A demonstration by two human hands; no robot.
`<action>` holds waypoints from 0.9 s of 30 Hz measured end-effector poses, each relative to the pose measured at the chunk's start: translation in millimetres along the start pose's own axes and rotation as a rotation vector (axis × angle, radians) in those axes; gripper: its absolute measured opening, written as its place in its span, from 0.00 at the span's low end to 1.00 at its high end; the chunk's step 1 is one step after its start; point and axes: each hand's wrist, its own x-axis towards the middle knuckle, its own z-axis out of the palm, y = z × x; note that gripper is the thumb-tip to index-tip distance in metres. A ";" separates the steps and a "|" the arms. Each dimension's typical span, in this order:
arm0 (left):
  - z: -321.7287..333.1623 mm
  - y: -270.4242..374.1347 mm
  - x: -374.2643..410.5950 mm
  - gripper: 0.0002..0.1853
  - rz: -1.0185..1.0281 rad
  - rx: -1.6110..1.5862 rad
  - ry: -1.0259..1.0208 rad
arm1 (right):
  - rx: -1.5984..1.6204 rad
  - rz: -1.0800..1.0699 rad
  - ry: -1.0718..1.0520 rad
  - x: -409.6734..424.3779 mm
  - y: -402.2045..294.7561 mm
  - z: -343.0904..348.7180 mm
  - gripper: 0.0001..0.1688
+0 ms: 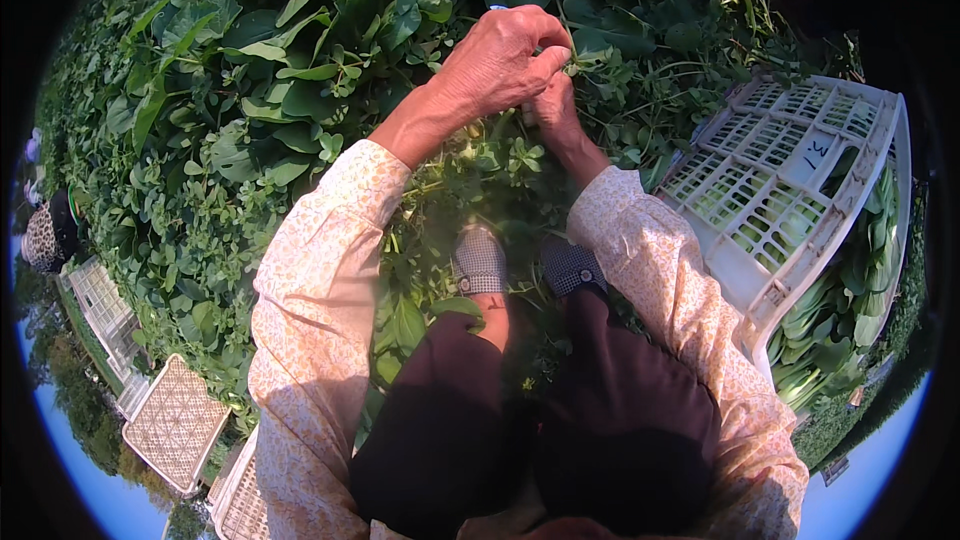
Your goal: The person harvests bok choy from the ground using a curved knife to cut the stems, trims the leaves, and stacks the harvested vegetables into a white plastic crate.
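Note:
My left hand (504,60) is at the upper middle, its thumb and fingers pinched together around a thin green stem (568,37). My right hand (555,106) is just below and partly behind it, the two hands touching; its fingers are mostly hidden, so its grip cannot be made out. A small blue and white object (498,7) shows beside the left hand's knuckles; what it is cannot be told. Low leafy plants (300,105) surround both hands, with broad-leaved greens and small-leaved weeds mixed.
A white plastic crate (780,180) full of leafy greens (832,330) stands tilted at the right. More crates (176,424) lie at the lower left. A person in a leopard-print hat (43,240) is at the far left. My shoes (480,259) stand among the plants.

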 end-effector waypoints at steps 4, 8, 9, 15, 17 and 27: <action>-16.9 -99.5 26.7 0.09 0.011 0.303 0.247 | -0.024 0.104 0.120 -4.3 -20.6 22.1 0.16; -73.5 -138.6 -23.7 0.08 -0.080 0.420 0.502 | -0.154 -0.044 0.057 -6.7 -54.1 71.0 0.20; -74.4 -128.9 -29.7 0.08 -0.160 0.355 0.459 | -0.122 -0.047 0.022 -1.0 -48.1 73.3 0.20; -56.3 -112.5 -53.0 0.11 -0.339 0.730 0.334 | -0.419 0.208 0.018 17.8 -13.8 65.2 0.13; -57.8 -112.1 -54.0 0.13 -0.406 0.762 0.306 | -0.508 0.131 0.034 21.6 -10.0 68.0 0.15; -58.4 -121.9 -45.6 0.14 -0.650 0.721 0.179 | -0.762 -0.015 -0.070 39.3 4.7 59.5 0.18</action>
